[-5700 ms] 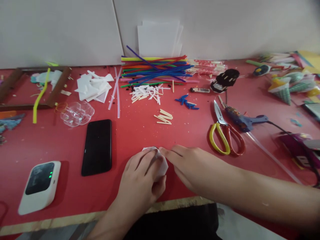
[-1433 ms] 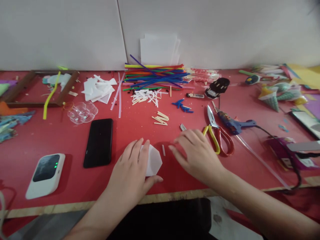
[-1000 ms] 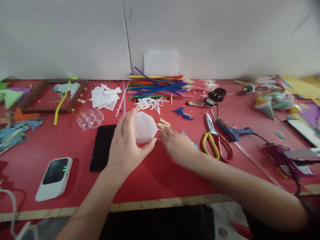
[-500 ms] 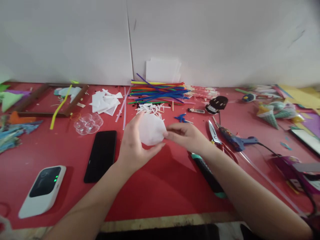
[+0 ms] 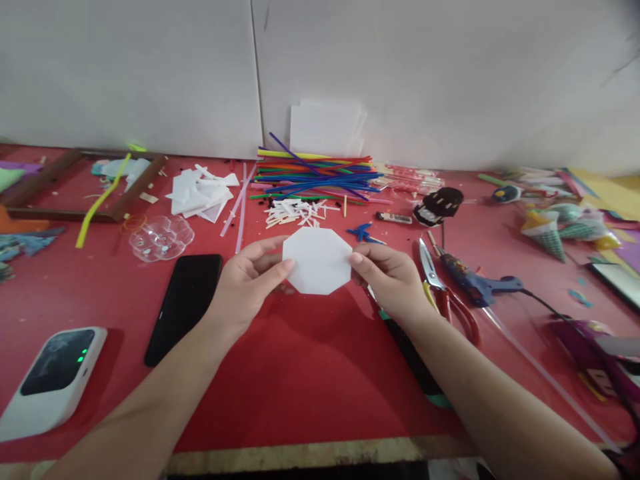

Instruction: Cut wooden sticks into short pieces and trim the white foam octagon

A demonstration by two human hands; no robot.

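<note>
A white paper octagon (image 5: 318,261) is held up over the red table between both hands, its flat face toward me. My left hand (image 5: 253,283) pinches its left edge, thumb in front and fingers partly hidden behind. At the right edge, my right hand (image 5: 387,277) grips the paper between thumb and bent fingers. Just beyond the paper lies a pile of short white and cream sticks (image 5: 295,212). A box cutter (image 5: 410,357) with a black and teal handle lies partly under my right wrist, beside red-handled scissors (image 5: 440,283).
Colourful pipe cleaners (image 5: 315,177) lie by the wall, left of which are white paper scraps (image 5: 200,193). A black phone (image 5: 185,307) and a white device (image 5: 57,377) sit at left. At right are a blue glue gun (image 5: 477,280) and a dark brown craft piece (image 5: 437,205).
The paper has turned to face me squarely and moved slightly right. My left hand has shifted from cupping around it to pinching its left edge. The view has swung a little.
</note>
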